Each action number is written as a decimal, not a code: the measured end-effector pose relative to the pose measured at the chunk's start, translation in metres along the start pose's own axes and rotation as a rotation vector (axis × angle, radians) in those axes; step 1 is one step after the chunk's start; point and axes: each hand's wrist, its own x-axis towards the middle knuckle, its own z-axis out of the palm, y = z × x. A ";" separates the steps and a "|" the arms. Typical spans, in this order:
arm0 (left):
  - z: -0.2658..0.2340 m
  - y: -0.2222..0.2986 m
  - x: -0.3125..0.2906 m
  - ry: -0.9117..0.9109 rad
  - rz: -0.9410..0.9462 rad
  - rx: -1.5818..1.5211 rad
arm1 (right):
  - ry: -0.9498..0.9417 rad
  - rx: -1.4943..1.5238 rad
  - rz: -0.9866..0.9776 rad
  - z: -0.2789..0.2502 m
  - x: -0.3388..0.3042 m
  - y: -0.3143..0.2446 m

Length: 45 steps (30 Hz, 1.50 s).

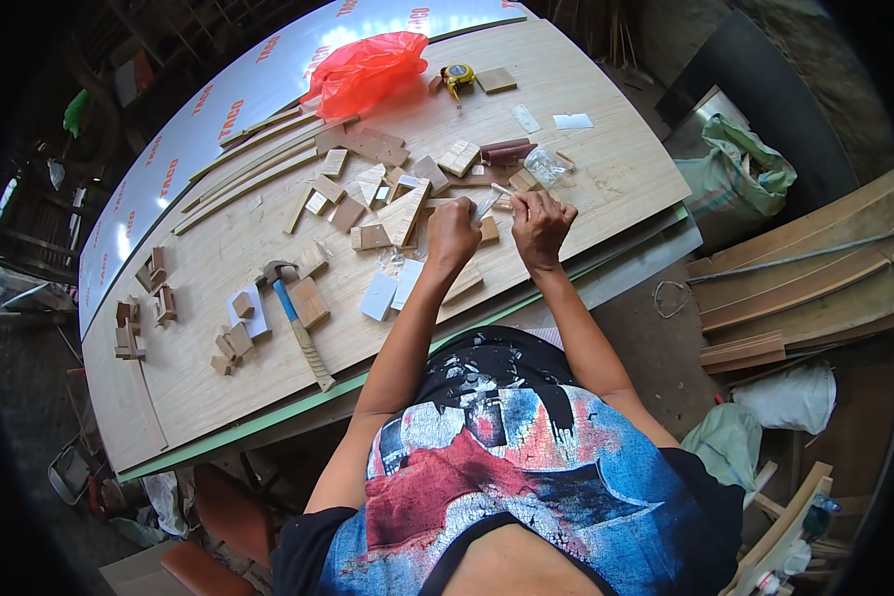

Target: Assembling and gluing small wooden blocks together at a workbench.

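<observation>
Both my hands are raised close together over the near right of the wooden table. My left hand is closed in a fist-like pinch, its fingertips hidden by the back of the hand. A hand's width to the right, my right hand is closed too, thumb and fingers pressed together. Between them shows a small, translucent, pale piece, too small to name. Just beyond lie scattered wood blocks, a crumpled clear plastic bag and dark red strips. White rectangular pieces lie beside my left forearm.
A hammer with a blue and tan handle lies left of me. Small wooden assemblies stand at the far left. Farther back are long wood strips, a red plastic bag and a yellow tape measure. Curved boards lean at right.
</observation>
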 end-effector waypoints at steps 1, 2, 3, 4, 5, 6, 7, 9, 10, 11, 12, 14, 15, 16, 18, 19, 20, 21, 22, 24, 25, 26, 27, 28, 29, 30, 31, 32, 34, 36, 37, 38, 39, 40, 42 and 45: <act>0.000 0.000 0.000 -0.002 -0.001 0.000 | -0.008 -0.015 0.006 0.001 0.000 0.001; 0.001 -0.001 -0.001 -0.002 -0.002 0.000 | -0.016 -0.031 0.012 0.001 -0.001 0.002; 0.002 -0.002 -0.001 -0.009 -0.003 0.000 | -0.016 -0.031 0.012 0.001 -0.001 0.002; 0.002 -0.002 -0.001 -0.016 -0.003 0.000 | -0.013 -0.042 0.008 0.001 -0.001 0.002; 0.002 -0.003 -0.002 -0.017 -0.004 -0.001 | -0.011 -0.053 0.004 0.001 -0.001 0.002; 0.002 -0.003 -0.002 -0.020 -0.008 0.001 | -0.011 -0.053 0.004 0.001 -0.001 0.002; 0.002 -0.003 -0.002 -0.022 -0.012 0.003 | -0.014 -0.046 0.017 0.001 -0.001 0.002; 0.000 -0.001 -0.001 -0.022 -0.012 -0.007 | -0.018 -0.039 0.029 0.003 -0.002 0.003; -0.001 0.000 -0.001 -0.022 -0.012 -0.016 | -0.005 0.013 0.048 0.003 -0.002 0.002; -0.001 0.000 0.000 -0.023 -0.012 -0.016 | 0.009 0.065 0.067 0.004 -0.002 0.002; -0.001 0.001 0.001 -0.032 -0.020 -0.014 | 0.009 0.065 0.068 0.004 -0.002 0.001; -0.001 0.000 0.001 -0.041 -0.028 -0.012 | -0.007 0.099 0.039 0.004 -0.004 -0.001; 0.000 -0.002 0.000 -0.013 -0.030 -0.033 | -0.007 0.099 0.039 0.005 -0.004 -0.002; 0.002 -0.004 0.000 0.014 -0.030 -0.054 | 0.014 0.112 0.005 0.007 -0.004 -0.003; 0.004 -0.007 0.001 0.017 -0.051 -0.085 | 0.037 0.122 -0.027 0.007 -0.004 -0.002; 0.004 -0.009 0.001 0.022 -0.074 -0.115 | 0.035 0.110 -0.034 0.007 -0.003 -0.001; 0.004 -0.012 0.002 0.023 -0.074 -0.115 | 0.034 0.097 -0.040 0.007 -0.003 0.000; 0.004 -0.014 0.003 0.017 -0.096 -0.139 | 0.034 0.097 -0.040 0.005 -0.004 0.000; 0.004 -0.015 0.003 0.012 -0.119 -0.164 | 0.020 0.073 -0.031 0.003 -0.005 0.000; 0.005 -0.016 0.004 0.021 -0.117 -0.173 | 0.006 0.048 -0.023 0.002 -0.005 0.002; 0.005 -0.016 0.003 0.028 -0.114 -0.180 | 0.004 0.038 -0.021 0.002 -0.005 0.003; 0.005 -0.015 0.002 0.027 -0.114 -0.180 | 0.003 0.028 -0.020 0.003 -0.005 0.005; 0.004 -0.015 0.001 0.024 -0.123 -0.178 | 0.002 0.027 -0.019 0.002 -0.008 0.006; 0.003 -0.014 0.002 0.022 -0.132 -0.176 | -0.008 0.008 -0.013 0.003 -0.010 0.008; 0.001 -0.014 0.004 0.022 -0.129 -0.173 | -0.018 -0.010 -0.006 0.003 -0.012 0.010; -0.002 -0.014 0.006 0.021 -0.126 -0.169 | -0.017 -0.010 -0.006 0.003 -0.013 0.012; -0.003 -0.014 0.006 0.042 -0.113 -0.178 | 0.014 0.044 0.035 0.001 -0.013 0.011; -0.003 -0.014 0.005 0.044 -0.116 -0.179 | 0.044 0.099 0.076 -0.001 -0.013 0.009; -0.001 -0.010 0.004 0.064 -0.077 -0.129 | 0.078 0.138 0.068 -0.003 -0.004 0.004; 0.003 -0.009 -0.001 0.052 -0.074 -0.117 | 0.073 0.162 0.040 -0.004 0.002 -0.005; 0.003 -0.005 -0.002 0.045 -0.056 -0.100 | 0.074 0.161 0.041 -0.003 0.002 -0.007; 0.003 -0.002 -0.004 0.039 -0.037 -0.083 | 0.055 0.157 0.033 -0.002 0.001 -0.008; 0.003 0.002 -0.004 0.049 -0.017 -0.102 | 0.036 0.153 0.024 -0.001 0.000 -0.008; 0.001 0.004 -0.004 0.050 -0.016 -0.102 | 0.034 0.146 0.026 0.001 -0.001 -0.007; 0.001 0.006 -0.003 0.040 -0.015 -0.118 | 0.033 0.135 0.024 0.005 -0.004 -0.005; 0.005 -0.004 -0.002 0.049 -0.055 -0.176 | 0.038 0.136 0.016 0.004 -0.004 -0.008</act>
